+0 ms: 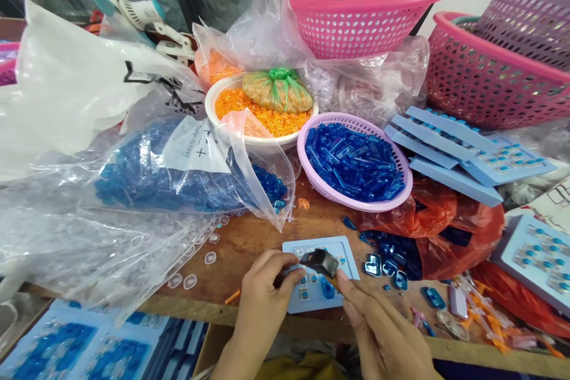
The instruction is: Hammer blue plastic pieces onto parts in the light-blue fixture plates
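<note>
A small black part [321, 261] is pinched between the fingers of the left hand [262, 303] and the right hand [378, 332] (both raised, wrists low) above a pale blue tray [347, 252].

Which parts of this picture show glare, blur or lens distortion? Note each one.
Head view: glare whitens the clear plastic bags at left; the dark part pinched between the left hand and right hand is slightly motion-blurred; the pink baskets at right bow outward from wide-angle distortion; lighting is soft, shadows faint.
</note>
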Tool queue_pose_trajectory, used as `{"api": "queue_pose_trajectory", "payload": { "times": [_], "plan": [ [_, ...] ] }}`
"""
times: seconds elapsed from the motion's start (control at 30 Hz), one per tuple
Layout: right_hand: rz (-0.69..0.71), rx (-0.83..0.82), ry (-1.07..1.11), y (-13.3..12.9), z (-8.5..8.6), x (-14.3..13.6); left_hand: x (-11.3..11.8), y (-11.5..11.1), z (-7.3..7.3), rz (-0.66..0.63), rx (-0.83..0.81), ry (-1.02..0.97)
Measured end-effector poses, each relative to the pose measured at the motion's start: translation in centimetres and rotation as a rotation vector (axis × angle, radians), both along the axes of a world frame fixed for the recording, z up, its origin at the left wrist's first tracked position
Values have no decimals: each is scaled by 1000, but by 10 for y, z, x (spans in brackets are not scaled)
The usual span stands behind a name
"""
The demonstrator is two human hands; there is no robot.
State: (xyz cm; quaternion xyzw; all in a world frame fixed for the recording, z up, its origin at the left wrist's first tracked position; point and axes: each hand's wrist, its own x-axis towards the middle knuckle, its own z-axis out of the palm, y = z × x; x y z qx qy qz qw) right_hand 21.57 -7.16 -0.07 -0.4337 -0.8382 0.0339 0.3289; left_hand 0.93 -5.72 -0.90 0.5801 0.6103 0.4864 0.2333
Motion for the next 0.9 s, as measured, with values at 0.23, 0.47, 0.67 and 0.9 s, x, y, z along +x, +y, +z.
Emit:
{"api": "queue_pose_trajectory", "payload": {
  "times": [0.23,0.47,0.67,0.9],
  "plan": [
    [44,-76,-85,-1,-3,8,-3,0,1,-69,-9,129],
    [57,42,-74,0,1,9,-6,-4,-1,-81,59,170],
    [29,-79,-83,1,-6,7,-4,-3,5,-108,40,263],
    [-18,-48,80,-4,6,3,-3,-5,1,-87,52,328]
  ]
}}
